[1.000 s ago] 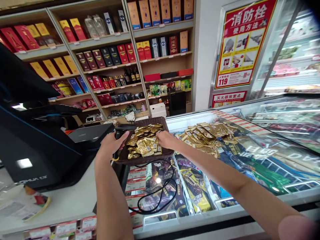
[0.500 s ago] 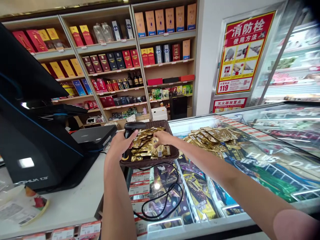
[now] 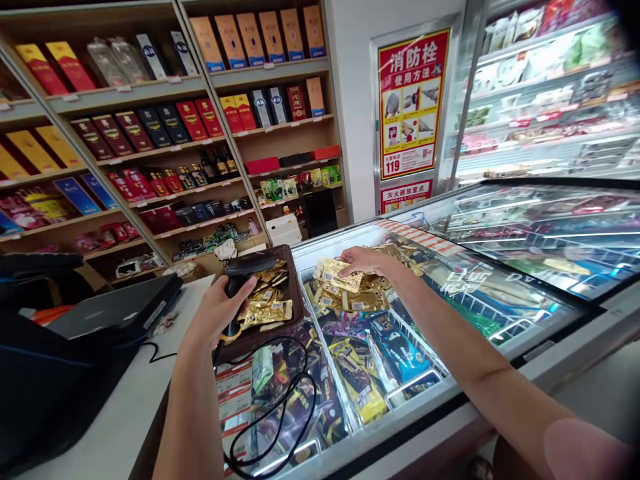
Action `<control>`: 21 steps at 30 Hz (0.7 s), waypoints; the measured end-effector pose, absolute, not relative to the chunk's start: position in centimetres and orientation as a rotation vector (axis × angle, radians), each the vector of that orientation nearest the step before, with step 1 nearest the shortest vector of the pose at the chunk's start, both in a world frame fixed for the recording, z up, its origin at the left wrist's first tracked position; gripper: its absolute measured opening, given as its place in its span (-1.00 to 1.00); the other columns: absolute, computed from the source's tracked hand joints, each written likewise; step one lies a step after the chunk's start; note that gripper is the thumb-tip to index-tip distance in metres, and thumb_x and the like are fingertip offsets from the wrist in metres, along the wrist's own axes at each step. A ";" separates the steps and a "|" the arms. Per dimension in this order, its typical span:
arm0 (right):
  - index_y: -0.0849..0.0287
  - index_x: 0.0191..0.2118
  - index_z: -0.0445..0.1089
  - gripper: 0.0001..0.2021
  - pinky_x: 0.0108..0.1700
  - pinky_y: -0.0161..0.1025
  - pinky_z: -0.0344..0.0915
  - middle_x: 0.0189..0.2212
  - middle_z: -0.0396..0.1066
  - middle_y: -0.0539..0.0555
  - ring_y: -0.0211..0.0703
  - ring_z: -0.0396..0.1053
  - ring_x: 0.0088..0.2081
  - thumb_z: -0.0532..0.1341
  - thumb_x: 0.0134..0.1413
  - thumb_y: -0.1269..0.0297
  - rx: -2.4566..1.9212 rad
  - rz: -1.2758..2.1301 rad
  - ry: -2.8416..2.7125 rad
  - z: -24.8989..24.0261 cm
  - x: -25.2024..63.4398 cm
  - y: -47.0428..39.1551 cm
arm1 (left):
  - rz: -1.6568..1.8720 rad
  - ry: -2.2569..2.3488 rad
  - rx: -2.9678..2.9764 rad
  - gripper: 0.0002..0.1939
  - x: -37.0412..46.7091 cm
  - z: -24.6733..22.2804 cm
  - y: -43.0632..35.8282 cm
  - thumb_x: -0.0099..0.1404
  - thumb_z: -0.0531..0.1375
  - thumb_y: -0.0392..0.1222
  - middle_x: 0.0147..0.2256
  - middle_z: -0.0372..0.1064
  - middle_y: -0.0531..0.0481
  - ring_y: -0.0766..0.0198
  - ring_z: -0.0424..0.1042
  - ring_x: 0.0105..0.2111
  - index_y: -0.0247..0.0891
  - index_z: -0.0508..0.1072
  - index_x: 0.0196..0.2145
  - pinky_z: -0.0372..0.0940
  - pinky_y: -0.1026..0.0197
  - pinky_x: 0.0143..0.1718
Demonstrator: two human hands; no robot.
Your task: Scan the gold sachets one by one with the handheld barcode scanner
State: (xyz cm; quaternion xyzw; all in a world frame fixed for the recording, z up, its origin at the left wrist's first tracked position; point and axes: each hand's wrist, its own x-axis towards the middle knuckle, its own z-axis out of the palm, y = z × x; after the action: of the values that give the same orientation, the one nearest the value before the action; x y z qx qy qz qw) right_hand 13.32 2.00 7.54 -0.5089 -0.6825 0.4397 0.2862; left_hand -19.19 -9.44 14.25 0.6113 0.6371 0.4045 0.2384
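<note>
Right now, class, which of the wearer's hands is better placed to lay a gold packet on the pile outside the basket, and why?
Probably the right: the right hand pinches a gold packet at the pile, while the left hand grips a black scanner by the basket.

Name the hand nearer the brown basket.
Left. The left hand grips a black scanner at the left side of the basket; the right hand is beyond its right edge, holding a gold packet.
</note>
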 end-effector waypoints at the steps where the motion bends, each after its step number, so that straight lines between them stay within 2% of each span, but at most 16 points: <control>1: 0.17 -0.22 0.38 -0.53 -0.32 -0.33 0.18 -0.33 0.44 0.00 -0.16 0.35 -0.30 0.46 -0.36 0.26 -1.377 1.180 -1.796 7.6 13.7 2.0 | 1.108 1.729 1.685 -0.46 -18.7 14.1 -9.4 0.02 0.28 0.34 -0.63 0.32 0.08 0.29 0.28 -0.58 -0.21 0.34 -0.39 0.09 0.31 -0.56; 3: 0.16 -0.11 0.38 -0.46 -0.27 -0.32 0.21 -0.21 0.45 0.06 -0.13 0.37 -0.23 0.46 -0.33 0.26 -1.378 1.182 -1.749 7.7 14.2 2.2 | 1.093 1.693 1.695 -0.46 -17.8 14.0 -9.5 0.03 0.29 0.33 -0.63 0.30 0.09 0.30 0.26 -0.59 -0.22 0.34 -0.36 0.10 0.30 -0.56; 6: 0.17 -0.10 0.39 -0.53 -0.24 -0.32 0.22 -0.12 0.43 0.10 -0.13 0.36 -0.17 0.42 -0.22 0.22 -1.346 1.180 -1.739 7.6 14.3 2.6 | 1.048 1.648 1.716 -0.47 -16.4 13.9 -9.8 0.03 0.28 0.34 -0.62 0.28 0.10 0.31 0.25 -0.60 -0.21 0.36 -0.36 0.11 0.29 -0.56; 9: 0.16 -0.17 0.38 -0.64 -0.30 -0.33 0.20 -0.21 0.43 0.06 -0.15 0.35 -0.24 0.37 -0.16 0.25 -1.375 1.191 -1.724 7.3 14.3 3.0 | 1.034 1.606 1.740 -0.47 -15.1 13.7 -10.1 0.01 0.29 0.34 -0.60 0.27 0.11 0.29 0.27 -0.59 -0.19 0.36 -0.38 0.13 0.28 -0.55; 13: 0.12 -0.22 0.37 -0.68 -0.35 -0.32 0.16 -0.34 0.39 -0.01 -0.18 0.30 -0.35 0.37 -0.18 0.25 -1.418 1.164 -1.709 7.0 14.5 3.2 | 0.958 1.597 1.758 -0.51 -14.1 13.4 -9.9 0.02 0.30 0.30 -0.59 0.27 0.12 0.28 0.29 -0.58 -0.18 0.40 -0.35 0.15 0.28 -0.55; 21: 0.12 -0.26 0.30 -0.73 -0.39 -0.32 0.13 -0.38 0.33 -0.03 -0.21 0.25 -0.40 0.32 -0.14 0.30 -1.410 1.159 -1.727 7.6 14.4 2.8 | 0.899 1.565 1.872 -0.56 -14.6 12.5 -9.2 0.14 0.26 0.24 -0.57 0.27 0.11 0.30 0.29 -0.56 -0.21 0.39 -0.30 0.16 0.29 -0.54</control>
State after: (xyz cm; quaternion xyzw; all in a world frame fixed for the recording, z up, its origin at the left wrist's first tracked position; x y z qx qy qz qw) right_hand 14.42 2.78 7.62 -0.5337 -0.6537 0.4386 0.3091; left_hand -14.59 -9.16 12.45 0.6937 0.5801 0.3330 0.2672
